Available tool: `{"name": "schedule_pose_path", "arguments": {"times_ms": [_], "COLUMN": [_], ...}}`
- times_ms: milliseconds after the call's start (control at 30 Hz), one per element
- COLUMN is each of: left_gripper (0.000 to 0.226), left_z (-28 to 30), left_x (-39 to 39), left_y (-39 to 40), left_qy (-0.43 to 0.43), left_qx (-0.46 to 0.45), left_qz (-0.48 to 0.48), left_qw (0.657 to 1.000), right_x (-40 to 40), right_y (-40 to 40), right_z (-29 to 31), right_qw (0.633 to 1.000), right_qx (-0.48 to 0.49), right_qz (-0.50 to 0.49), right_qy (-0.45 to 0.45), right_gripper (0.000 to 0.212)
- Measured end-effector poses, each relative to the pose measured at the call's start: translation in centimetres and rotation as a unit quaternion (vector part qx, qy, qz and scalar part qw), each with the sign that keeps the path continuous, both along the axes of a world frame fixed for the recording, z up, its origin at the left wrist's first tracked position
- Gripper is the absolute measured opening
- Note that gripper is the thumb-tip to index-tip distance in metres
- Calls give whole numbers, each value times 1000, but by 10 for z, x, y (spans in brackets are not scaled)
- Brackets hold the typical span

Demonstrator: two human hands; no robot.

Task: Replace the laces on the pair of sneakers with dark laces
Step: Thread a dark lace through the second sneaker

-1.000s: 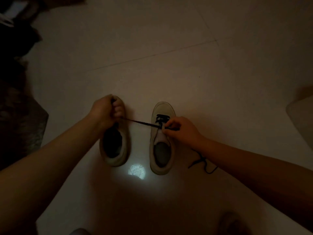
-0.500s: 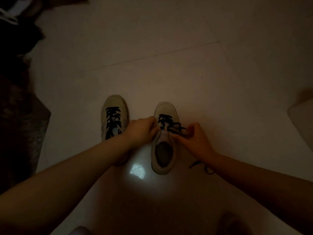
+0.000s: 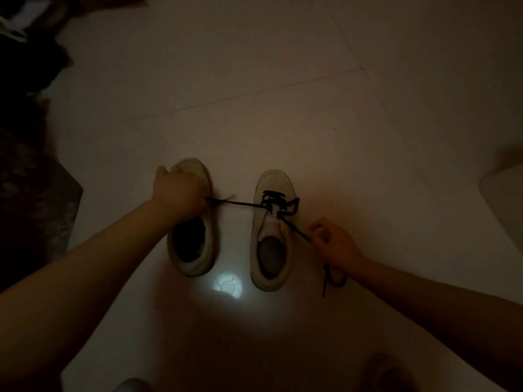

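Clutter, dark and unclear, fills the far-left corner of the pale tiled floor (image 3: 283,114). Next comes the left hand (image 3: 178,193), fisted above the toe of the left sneaker (image 3: 192,239) and hiding its front — its grip is clenched on one end of the dark lace (image 3: 240,204), drawn taut leftward. That lace crosses the far eyelets of the right sneaker (image 3: 271,244). Just right, the right hand (image 3: 334,244) pinches the other end — slack trails on the floor beneath the wrist.
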State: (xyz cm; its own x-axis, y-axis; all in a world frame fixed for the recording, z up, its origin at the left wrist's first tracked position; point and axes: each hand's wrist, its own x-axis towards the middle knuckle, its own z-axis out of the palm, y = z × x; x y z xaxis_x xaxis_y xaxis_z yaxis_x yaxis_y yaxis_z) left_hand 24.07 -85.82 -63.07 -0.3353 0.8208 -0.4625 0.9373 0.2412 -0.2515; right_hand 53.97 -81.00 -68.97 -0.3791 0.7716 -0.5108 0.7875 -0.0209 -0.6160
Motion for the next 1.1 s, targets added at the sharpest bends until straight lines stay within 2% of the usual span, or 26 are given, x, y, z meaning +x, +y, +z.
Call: {"name": "schedule_pose_path", "arguments": {"times_ms": [100,133,200,267,367,467,533,600,633,733,800,900,967,1033,1100], "left_gripper": [42,48,61,50,33,24,23,22,23,25,33,56,50,44,46], "left_z": [-1,-2,-6,-12,-19,-20,-18,-13,-10,-7,-7,-13,-21,-26,-27], "left_x": [19,28,50,69,75,62,41,18,11,16,31,51,65,75,78], "left_y": [-4,-3,0,3,6,4,2,1,1,3,3,6,8,9,14], "left_qy": [40,9,-124,-209,-231,-304,-324,-288,-233,-69,-63,-161,-210,-267,-331], "left_qx": [48,62,65,55,100,136,164,185,180,117,101,110,100,110,130], "left_qz": [-81,-115,-138,-101,-54,-5,77,167,178,79,5,-29,-15,66,171], "left_qw": [995,991,980,971,966,943,928,925,939,988,993,980,972,955,919], "right_x": [-4,-7,-13,-21,-33,-32,-27,-23,-22,-23,-25,-28,-31,-34,-39], "right_y": [6,6,6,5,5,5,6,9,9,9,7,8,10,10,12], "right_z": [5,7,13,20,30,30,29,27,28,26,26,26,28,31,32], "right_qw": [999,998,997,993,991,991,992,992,992,994,995,995,994,992,992], "right_qx": [15,7,-9,-2,-18,0,9,11,14,3,-17,-43,-52,-63,-76], "right_qz": [52,59,73,113,119,119,112,103,101,86,70,38,19,13,19], "right_qy": [-9,3,19,19,56,63,64,66,69,70,69,80,96,106,102], "right_gripper": [28,34,41,45,43,41,40,39,38,37,38,39,37,33,32]}}
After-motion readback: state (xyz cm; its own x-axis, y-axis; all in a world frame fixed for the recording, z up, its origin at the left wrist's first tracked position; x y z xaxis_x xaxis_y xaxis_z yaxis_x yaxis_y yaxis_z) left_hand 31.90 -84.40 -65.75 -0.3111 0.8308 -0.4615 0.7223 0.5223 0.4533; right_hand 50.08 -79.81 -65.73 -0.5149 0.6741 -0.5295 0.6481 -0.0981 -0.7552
